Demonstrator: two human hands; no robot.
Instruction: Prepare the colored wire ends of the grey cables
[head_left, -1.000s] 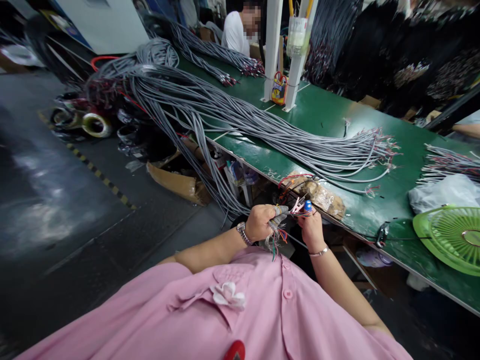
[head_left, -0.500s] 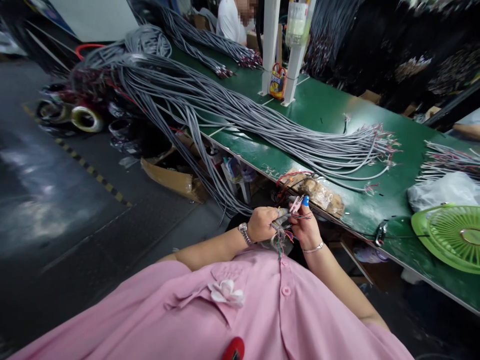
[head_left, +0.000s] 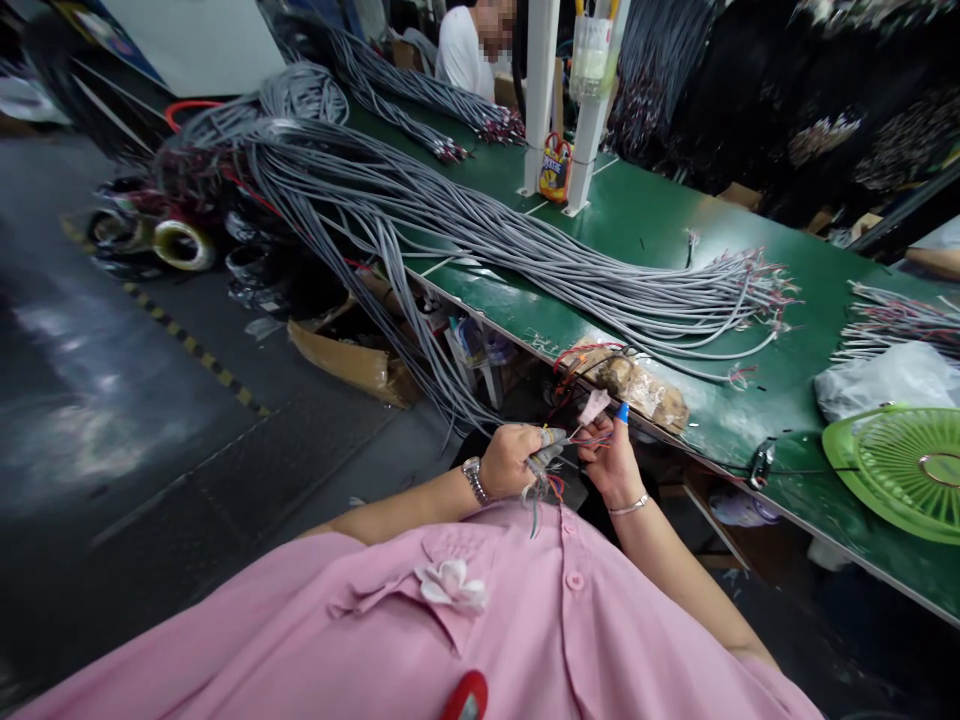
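Note:
My left hand [head_left: 512,462] is closed around the ends of several grey cables [head_left: 550,440], whose thin coloured wires [head_left: 555,487] hang out below the fist. My right hand [head_left: 613,462] is just to the right, with a blue cover [head_left: 622,411] on the thumb tip. Its bent fingers are on thin wires [head_left: 598,439] that stretch from the cable ends. A small pale pink piece [head_left: 595,404] sticks up at the right fingers; its kind is too small to tell. The cables run from my left hand down off the table.
A long bundle of grey cables [head_left: 480,210] lies across the green table [head_left: 645,220]. Near the edge sits a taped brown block [head_left: 637,390]. A green fan [head_left: 892,470] and plastic bag [head_left: 885,380] are at right. White posts [head_left: 536,110] rise at the back, where a person [head_left: 461,50] sits.
My left hand has moved slightly left, away from the right, and a wire stretch now shows between them. The pink piece has turned and the right fingers have opened a little.

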